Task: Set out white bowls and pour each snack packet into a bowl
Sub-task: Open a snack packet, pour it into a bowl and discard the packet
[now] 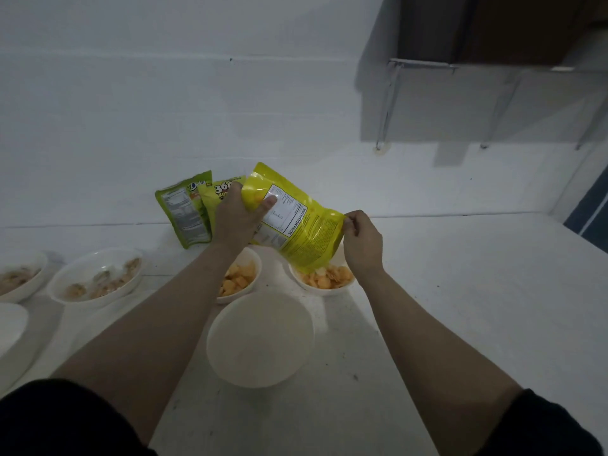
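Observation:
I hold a yellow snack packet (307, 225) tilted mouth-down over a white bowl (324, 284) that has orange chips in it. My left hand (238, 215) grips the packet's upper end. My right hand (360, 240) pinches its right edge near the mouth. Left of that bowl, a second white bowl (241, 278) holds orange chips, partly hidden by my left forearm. An empty white bowl (260, 340) sits nearest to me. Two green packets (184, 209) lean against the wall behind my left hand.
On the left of the white counter (460, 307) are two more bowls with pale snacks (95, 278) (18, 279) and the rim of a white dish (10, 324). A metal-legged shelf (493, 103) hangs on the wall at upper right.

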The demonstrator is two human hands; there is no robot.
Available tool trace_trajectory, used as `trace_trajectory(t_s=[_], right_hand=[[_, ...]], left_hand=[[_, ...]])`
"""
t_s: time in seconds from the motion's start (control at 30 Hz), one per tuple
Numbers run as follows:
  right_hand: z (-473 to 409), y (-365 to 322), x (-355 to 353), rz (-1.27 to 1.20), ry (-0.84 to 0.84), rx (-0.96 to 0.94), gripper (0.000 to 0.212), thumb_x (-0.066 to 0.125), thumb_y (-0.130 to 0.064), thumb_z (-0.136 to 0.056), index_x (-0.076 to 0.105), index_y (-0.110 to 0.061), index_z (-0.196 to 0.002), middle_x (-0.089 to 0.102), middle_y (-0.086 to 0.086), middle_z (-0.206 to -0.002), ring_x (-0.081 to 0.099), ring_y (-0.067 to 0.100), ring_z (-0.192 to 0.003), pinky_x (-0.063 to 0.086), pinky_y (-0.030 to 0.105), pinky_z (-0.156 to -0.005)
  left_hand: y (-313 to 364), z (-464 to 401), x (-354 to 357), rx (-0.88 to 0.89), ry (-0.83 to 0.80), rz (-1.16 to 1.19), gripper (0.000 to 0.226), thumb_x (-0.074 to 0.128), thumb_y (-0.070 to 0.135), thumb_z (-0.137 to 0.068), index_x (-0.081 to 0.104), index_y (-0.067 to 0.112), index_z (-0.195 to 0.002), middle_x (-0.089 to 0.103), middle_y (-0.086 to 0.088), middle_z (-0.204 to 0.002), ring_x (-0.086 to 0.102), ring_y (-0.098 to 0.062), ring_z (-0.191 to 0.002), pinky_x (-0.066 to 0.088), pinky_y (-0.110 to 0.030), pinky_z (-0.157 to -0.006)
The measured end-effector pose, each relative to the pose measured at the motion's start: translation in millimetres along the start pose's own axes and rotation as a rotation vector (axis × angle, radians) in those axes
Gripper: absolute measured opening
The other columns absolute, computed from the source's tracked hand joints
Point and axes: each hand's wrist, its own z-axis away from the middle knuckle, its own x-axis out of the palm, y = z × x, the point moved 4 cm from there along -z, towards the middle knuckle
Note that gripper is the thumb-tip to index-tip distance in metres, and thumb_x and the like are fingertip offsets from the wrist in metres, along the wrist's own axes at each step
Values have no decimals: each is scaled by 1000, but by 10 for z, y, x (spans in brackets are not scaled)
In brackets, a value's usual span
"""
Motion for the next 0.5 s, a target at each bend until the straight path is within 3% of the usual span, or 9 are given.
trace_trajectory(t_s=[0.2,0.3,0.5], right_hand=[[38,-3,5,-7,-4,33,18,44,-11,-98,62,-9,-100,63,-2,-82,55,16,-74,37,24,-64],[48,-5,-32,5,15,16,18,43,-12,-99,61,-12,-102,62,-1,-78,53,10,-66,38,21,-60],[105,12,-9,-19,-5,76,19,43,-12,-97,60,-13,-105,63,-1,-84,57,18,-73,46,33,-70]], left_hand=[[40,13,-28,-1,-27,-13,57,78,47,-74,53,11,-110,64,-1,-97,60,-20,-86,43,-29,-72],[44,12,-31,-3,-44,-3,59,81,47,-71,53,14,-111,66,-3,-101,63,-23,-90,52,-38,-77],[28,-4,-46,10,-81,-5,57,79,52,-71,52,15,-105,67,-4,-97,64,-24,-86,54,-44,-78]])
